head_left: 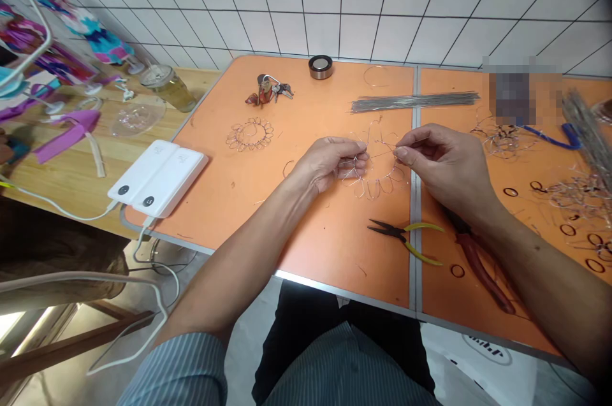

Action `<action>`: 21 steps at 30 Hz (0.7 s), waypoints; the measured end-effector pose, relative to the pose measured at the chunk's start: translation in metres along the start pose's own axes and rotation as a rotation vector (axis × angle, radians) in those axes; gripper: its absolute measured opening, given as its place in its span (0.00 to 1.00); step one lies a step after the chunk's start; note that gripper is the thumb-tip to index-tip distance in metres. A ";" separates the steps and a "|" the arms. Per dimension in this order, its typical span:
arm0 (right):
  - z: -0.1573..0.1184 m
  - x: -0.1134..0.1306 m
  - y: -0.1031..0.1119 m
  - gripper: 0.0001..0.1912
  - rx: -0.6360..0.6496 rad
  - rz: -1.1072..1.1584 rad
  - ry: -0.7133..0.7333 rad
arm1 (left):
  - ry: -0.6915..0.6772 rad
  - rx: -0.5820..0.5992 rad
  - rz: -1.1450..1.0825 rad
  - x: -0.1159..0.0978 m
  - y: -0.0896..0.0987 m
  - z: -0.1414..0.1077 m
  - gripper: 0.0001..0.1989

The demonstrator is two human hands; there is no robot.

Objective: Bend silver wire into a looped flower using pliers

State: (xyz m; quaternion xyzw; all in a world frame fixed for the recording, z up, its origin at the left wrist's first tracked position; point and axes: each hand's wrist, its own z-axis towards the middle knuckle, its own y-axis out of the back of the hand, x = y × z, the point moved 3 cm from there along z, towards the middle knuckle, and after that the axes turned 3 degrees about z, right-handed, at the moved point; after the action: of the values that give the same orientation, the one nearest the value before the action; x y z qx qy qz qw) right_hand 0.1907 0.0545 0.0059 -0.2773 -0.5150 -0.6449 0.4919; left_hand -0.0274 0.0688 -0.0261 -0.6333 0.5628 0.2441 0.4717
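Between my hands, just above the orange table point(296, 215), is a looped wire ring point(380, 186) with petal-like loops around its edge. My left hand point(337, 160) pinches its left side between thumb and fingers. On the right side, my right hand point(437, 157) has thumb and forefinger pressed together on the wire. Yellow-handled pliers point(404, 237) lie below the ring, jaws pointing left. A red-handled tool point(485, 272) lies partly under my right forearm, its head mostly hidden. A second looped wire ring point(249, 135) rests to the left.
A bundle of straight wires point(414, 102) lies toward the back. Keys point(275, 88) and a round dark tin point(320, 66) sit near the tiled wall. Tangled wire point(574, 192) and small dark rings point(567, 230) lie at right. White power banks point(157, 178) with cables rest at left, near a jar point(167, 87).
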 end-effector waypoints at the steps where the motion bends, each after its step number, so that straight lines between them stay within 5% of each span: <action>1: 0.000 0.000 0.000 0.03 0.001 -0.006 0.005 | -0.003 -0.005 0.004 0.000 0.000 0.000 0.10; 21: -0.008 0.017 0.003 0.05 -0.131 -0.138 0.152 | -0.057 0.003 0.061 0.001 -0.005 -0.003 0.15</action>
State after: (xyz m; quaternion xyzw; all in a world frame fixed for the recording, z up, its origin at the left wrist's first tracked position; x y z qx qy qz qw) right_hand 0.1882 0.0409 0.0194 -0.2230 -0.4510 -0.7287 0.4647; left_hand -0.0236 0.0655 -0.0238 -0.6079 0.5684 0.2755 0.4811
